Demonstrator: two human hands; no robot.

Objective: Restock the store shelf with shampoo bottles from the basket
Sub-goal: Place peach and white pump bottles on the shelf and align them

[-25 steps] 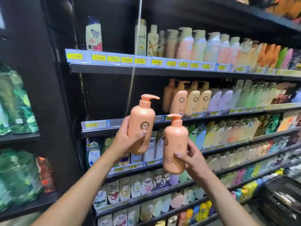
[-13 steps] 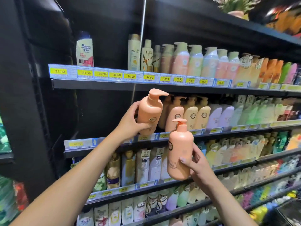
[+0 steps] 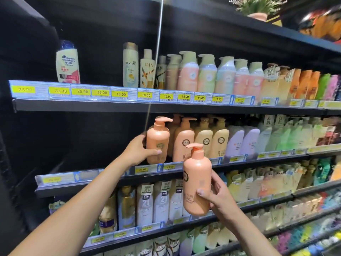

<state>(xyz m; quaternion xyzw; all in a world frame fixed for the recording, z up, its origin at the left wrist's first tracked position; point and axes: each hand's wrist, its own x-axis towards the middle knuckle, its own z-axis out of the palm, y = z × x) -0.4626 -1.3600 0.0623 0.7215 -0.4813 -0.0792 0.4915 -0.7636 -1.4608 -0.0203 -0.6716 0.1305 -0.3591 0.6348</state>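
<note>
Fingers [image 3: 154, 152] of the left hand [image 3: 138, 152] clamp bottle 1 [image 3: 157, 139] — upright, base at the shelf [image 3: 60, 189] lip, just left of the row [image 3: 184, 145]. Right hand [image 3: 220, 197] grips bottle 2 [image 3: 196, 182], upright, below the shelf and nearer the person — judged next in after bottle 1.

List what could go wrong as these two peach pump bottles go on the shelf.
1. The left hand holds its pump bottle beside the shelved peach bottle; shoving it in might topple that row.
2. Its base is near the shelf's front edge; an early release might tip it off.
3. The right hand grips the second bottle low on its body, in mid-air; it might slip.
</note>
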